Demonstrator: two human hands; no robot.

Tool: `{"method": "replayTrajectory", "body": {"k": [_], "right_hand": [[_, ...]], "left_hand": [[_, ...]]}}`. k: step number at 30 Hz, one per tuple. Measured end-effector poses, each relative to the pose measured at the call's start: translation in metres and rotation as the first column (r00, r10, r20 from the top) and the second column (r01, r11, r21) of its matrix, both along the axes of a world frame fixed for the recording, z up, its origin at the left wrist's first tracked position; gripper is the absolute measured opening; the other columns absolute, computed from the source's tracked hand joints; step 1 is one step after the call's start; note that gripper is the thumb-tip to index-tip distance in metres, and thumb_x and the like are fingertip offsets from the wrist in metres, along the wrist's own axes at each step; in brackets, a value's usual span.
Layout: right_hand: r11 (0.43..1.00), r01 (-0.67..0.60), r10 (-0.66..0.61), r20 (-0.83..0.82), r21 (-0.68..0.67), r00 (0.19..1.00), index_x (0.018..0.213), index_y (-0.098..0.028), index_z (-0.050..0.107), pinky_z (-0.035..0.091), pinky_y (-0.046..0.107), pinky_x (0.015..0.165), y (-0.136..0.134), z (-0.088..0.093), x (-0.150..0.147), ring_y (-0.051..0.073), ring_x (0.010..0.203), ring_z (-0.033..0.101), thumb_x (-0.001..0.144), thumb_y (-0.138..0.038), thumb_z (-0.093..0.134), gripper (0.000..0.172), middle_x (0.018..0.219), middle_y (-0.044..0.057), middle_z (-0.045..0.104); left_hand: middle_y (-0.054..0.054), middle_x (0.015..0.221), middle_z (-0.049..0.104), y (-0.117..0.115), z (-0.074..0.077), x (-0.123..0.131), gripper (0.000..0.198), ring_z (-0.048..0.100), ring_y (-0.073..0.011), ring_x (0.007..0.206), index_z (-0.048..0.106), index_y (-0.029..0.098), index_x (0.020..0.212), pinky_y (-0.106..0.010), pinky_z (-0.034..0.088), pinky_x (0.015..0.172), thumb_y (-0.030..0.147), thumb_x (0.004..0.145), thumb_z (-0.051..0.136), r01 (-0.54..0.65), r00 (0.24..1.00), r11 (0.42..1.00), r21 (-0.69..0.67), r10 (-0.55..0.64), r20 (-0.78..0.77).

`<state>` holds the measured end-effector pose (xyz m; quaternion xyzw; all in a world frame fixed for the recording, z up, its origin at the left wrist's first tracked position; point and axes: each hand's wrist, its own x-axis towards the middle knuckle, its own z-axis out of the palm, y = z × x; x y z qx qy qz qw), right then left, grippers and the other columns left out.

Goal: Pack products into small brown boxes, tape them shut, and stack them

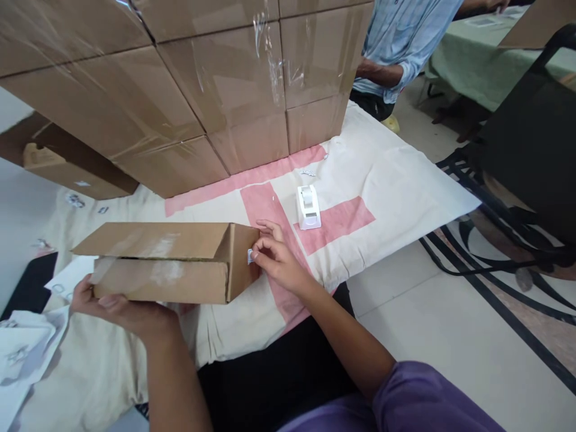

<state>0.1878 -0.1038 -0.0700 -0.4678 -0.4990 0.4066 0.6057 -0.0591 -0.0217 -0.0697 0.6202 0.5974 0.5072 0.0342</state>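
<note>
A brown cardboard box is held up over the cloth-covered table, its long side facing me. My left hand grips the box at its lower left corner, fingers underneath and thumb on the near side. At the box's right end, the thumb and forefinger of my right hand pinch at a small white label that lies against the cardboard. Whether the label is fully stuck down I cannot tell. Beyond my right hand stands a white tape dispenser with a roll of clear tape.
Tall stacked cardboard boxes wall off the table's back. An open carton sits at the left, with white papers nearer me. Scraps lie on the cloth. A co-worker in a blue shirt and a black chair are at the right.
</note>
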Motion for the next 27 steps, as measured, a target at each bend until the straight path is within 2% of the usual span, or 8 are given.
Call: {"method": "replayTrajectory", "body": {"k": [3,6,11,15,18,22,27], "right_hand": [[1.0,0.005,-0.005,0.022,0.0,1.0,0.08,-0.021,0.059,0.024,0.041,0.125,-0.001,0.001,0.0,0.022,0.149,0.032,0.095,-0.033,0.063,0.02,0.15,0.008,0.035],[1.0,0.02,-0.021,0.049,0.007,0.999,0.08,-0.021,0.059,0.025,0.041,0.125,-0.001,0.001,0.0,0.022,0.148,0.034,0.094,-0.032,0.064,0.018,0.149,0.009,0.036],[0.999,0.049,-0.05,0.085,0.013,0.995,0.077,-0.022,0.058,0.028,0.042,0.124,0.0,0.003,-0.002,0.022,0.148,0.034,0.092,-0.026,0.064,0.016,0.144,0.009,0.042],[0.998,0.065,-0.067,0.092,0.016,0.994,0.079,-0.022,0.058,0.029,0.046,0.123,-0.001,0.003,-0.003,0.023,0.147,0.036,0.09,-0.024,0.064,0.013,0.145,0.01,0.041],[0.998,0.059,-0.058,0.085,0.001,0.995,0.078,-0.022,0.057,0.03,0.045,0.123,-0.002,0.001,-0.004,0.023,0.147,0.036,0.09,-0.026,0.064,0.014,0.144,0.01,0.041],[0.998,0.049,-0.046,0.076,-0.027,0.996,0.077,-0.023,0.056,0.028,0.044,0.124,-0.001,-0.002,-0.004,0.021,0.145,0.038,0.09,-0.03,0.066,0.018,0.141,0.009,0.044],[0.995,0.09,-0.09,0.001,-0.03,0.996,0.071,-0.023,0.042,0.037,0.044,0.116,0.002,-0.005,-0.003,0.024,0.138,0.045,0.085,-0.031,0.07,0.032,0.13,0.009,0.049]], "left_hand": [[-0.007,0.118,0.044,0.005,-0.007,-0.003,0.049,0.045,-0.0282,0.123,0.04,0.014,0.116,-0.048,0.033,0.113,0.055,0.095,0.023,-0.037,0.986,0.968,0.247,-0.005,0.169],[-0.007,0.117,0.046,0.007,-0.011,-0.004,0.064,0.046,-0.0265,0.121,0.045,0.015,0.117,-0.043,0.034,0.113,0.071,0.09,0.03,-0.016,0.973,0.954,0.298,-0.054,0.226],[-0.008,0.122,0.047,0.005,-0.013,-0.005,0.061,0.047,-0.0242,0.123,0.045,0.013,0.125,-0.039,0.034,0.113,0.063,0.096,0.028,-0.014,0.98,0.955,0.296,-0.046,0.195],[-0.008,0.121,0.047,0.003,-0.011,-0.003,0.061,0.047,-0.0237,0.121,0.046,0.012,0.124,-0.039,0.035,0.113,0.063,0.096,0.03,0.002,0.977,0.953,0.304,-0.066,0.202],[-0.008,0.122,0.047,0.001,-0.008,-0.002,0.06,0.046,-0.0233,0.122,0.045,0.014,0.124,-0.04,0.035,0.114,0.064,0.097,0.025,-0.014,0.982,0.961,0.276,-0.039,0.187],[-0.008,0.125,0.046,0.0,-0.007,-0.001,0.059,0.046,-0.0238,0.124,0.043,0.016,0.125,-0.042,0.034,0.114,0.064,0.099,0.019,-0.034,0.989,0.971,0.235,-0.002,0.151],[-0.009,0.122,0.047,-0.001,-0.006,0.001,0.06,0.046,-0.0234,0.122,0.047,0.014,0.123,-0.042,0.033,0.116,0.065,0.097,0.031,-0.009,0.971,0.959,0.283,-0.059,0.23]]}}
